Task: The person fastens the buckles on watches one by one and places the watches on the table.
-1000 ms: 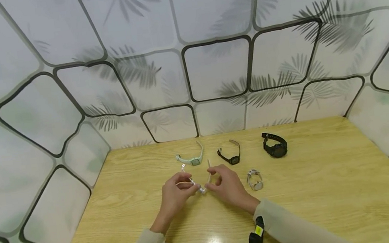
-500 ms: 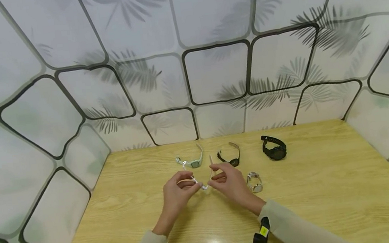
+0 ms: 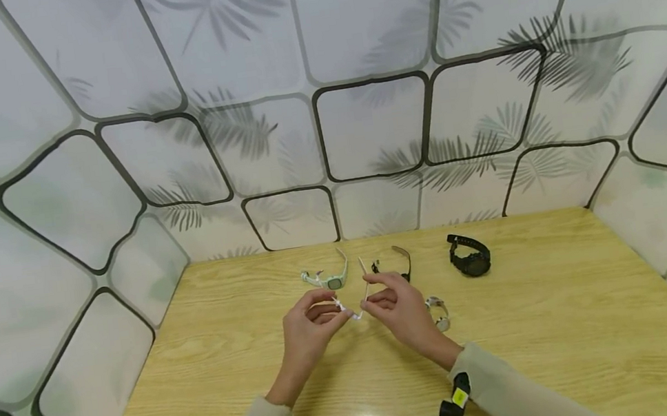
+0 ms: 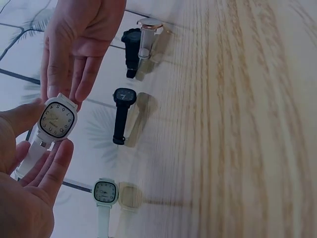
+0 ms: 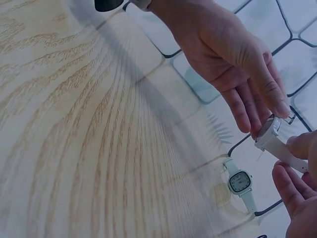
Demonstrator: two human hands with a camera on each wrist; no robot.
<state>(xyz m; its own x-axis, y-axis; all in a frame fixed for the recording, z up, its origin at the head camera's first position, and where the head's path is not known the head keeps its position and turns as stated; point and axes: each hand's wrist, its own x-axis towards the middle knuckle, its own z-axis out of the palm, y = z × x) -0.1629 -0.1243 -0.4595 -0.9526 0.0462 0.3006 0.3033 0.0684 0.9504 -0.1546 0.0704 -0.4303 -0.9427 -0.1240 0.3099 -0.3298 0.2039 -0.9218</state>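
Observation:
Both hands hold a white wristwatch (image 3: pixel 357 315) above the table, its strap spread in a V. The left hand (image 3: pixel 309 325) pinches the strap on the left side, and the right hand (image 3: pixel 404 309) grips the other strap between thumb and fingers. In the left wrist view the rounded-square white watch face (image 4: pixel 57 119) with black numerals shows between the fingertips of both hands. From the right wrist the watch appears edge-on, with the white strap (image 5: pixel 285 151) running to the right hand (image 5: pixel 302 196); the left hand (image 5: pixel 237 54) is above.
Behind the hands lie a mint-green watch (image 3: pixel 334 283) and a small black watch (image 4: pixel 125 96), partly covered by the right hand in the head view. A larger black watch (image 3: pixel 474 264) lies farther right. A white metal-cased watch (image 3: pixel 443 323) stands beside the right hand. Patterned panels border the wooden table (image 3: pixel 572 317).
Both hands, with the white watch, have shifted slightly right and away from the body. The right hand now covers part of the small black watch. The other watches stay put.

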